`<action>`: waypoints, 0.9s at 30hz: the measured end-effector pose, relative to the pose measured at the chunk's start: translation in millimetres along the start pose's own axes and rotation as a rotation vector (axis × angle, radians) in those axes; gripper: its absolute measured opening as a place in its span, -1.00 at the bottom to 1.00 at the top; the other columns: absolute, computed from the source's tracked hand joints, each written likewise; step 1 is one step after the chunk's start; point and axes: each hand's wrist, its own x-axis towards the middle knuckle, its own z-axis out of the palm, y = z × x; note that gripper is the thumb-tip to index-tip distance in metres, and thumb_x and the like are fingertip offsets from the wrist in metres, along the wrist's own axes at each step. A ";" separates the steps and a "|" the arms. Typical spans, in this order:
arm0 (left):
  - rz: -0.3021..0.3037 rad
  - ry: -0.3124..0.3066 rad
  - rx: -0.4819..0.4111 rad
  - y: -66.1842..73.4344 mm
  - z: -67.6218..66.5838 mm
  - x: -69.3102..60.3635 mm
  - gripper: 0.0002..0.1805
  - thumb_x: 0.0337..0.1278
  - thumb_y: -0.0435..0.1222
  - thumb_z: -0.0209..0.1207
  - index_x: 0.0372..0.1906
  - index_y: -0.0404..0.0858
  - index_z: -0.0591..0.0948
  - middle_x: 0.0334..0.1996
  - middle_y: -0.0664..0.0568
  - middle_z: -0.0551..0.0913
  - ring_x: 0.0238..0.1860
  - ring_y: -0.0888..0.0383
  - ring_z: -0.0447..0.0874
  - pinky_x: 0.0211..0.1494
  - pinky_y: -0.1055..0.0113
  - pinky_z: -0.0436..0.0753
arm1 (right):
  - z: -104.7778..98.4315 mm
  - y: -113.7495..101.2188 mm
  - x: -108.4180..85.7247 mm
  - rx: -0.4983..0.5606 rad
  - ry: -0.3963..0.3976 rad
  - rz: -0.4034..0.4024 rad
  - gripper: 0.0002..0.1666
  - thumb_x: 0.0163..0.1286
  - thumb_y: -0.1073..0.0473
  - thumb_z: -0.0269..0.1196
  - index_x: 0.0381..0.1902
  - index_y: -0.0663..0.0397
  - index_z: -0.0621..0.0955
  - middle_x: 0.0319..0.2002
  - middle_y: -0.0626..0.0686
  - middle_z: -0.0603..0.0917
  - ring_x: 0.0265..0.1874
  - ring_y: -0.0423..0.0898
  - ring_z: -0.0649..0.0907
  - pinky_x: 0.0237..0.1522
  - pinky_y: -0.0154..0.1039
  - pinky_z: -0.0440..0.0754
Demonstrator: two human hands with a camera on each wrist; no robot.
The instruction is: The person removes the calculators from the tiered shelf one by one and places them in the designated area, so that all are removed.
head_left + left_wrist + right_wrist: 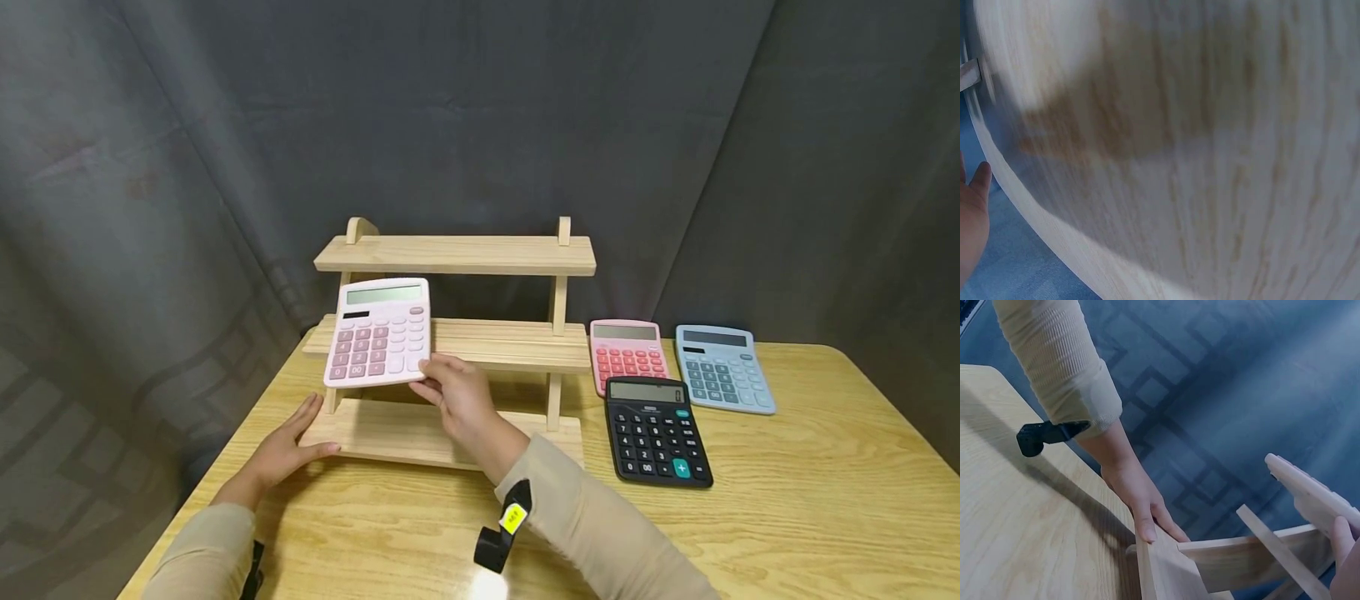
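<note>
In the head view my right hand [463, 398] pinches a pale pink calculator [382, 332] by its lower right corner. The calculator leans face-out in front of the middle shelf of a three-tier wooden stand [454, 254]; whether it touches that shelf I cannot tell. My left hand [279, 454] rests on the left end of the bottom shelf, fingers extended and thumb over the front edge. The right wrist view shows the left hand [1134, 492] against the shelf end, and the calculator [1316, 494] edge-on in the right hand [1346, 569].
Right of the stand lie a pink calculator [628, 352], a light blue calculator [723, 371] and a black calculator [656, 433], the black one overlapping the pink one's lower edge. A grey curtain [480, 117] hangs behind the wooden table [810, 492].
</note>
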 end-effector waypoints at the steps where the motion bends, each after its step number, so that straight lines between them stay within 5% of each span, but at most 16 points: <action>1: 0.001 -0.001 -0.002 0.0 0.0 0.1 0.00 -0.13 0.05 0.17 0.32 -0.28 -0.08 0.30 -0.25 -0.15 0.22 -0.30 -0.14 0.09 -0.22 0.00 | -0.8 -0.6 -2.1 0.000 -0.005 -0.001 -0.67 0.15 0.51 0.05 -0.09 0.56 0.42 -0.36 0.19 0.50 -0.51 -0.16 0.50 -0.24 -0.28 0.54; 15: 0.008 0.007 0.010 0.8 -0.1 0.2 0.00 -0.13 0.05 0.17 0.33 -0.24 -0.09 0.30 -0.25 -0.14 0.22 -0.30 -0.13 0.09 -0.22 0.01 | -9.9 -17.2 -29.0 0.081 -0.053 0.013 -0.68 0.15 0.52 0.04 -0.10 0.60 0.40 -0.39 0.16 0.53 -0.48 -0.17 0.58 -0.29 -0.31 0.55; 27: 0.008 0.007 -0.015 0.6 -0.1 0.1 0.00 -0.14 0.02 0.19 0.32 -0.31 -0.07 0.30 -0.25 -0.14 0.22 -0.30 -0.14 0.09 -0.22 0.00 | -23.5 -38.3 -45.6 0.044 -0.059 -0.003 -0.64 0.17 0.50 0.03 -0.04 0.57 0.39 -0.29 0.19 0.56 -0.44 -0.16 0.59 -0.26 -0.33 0.54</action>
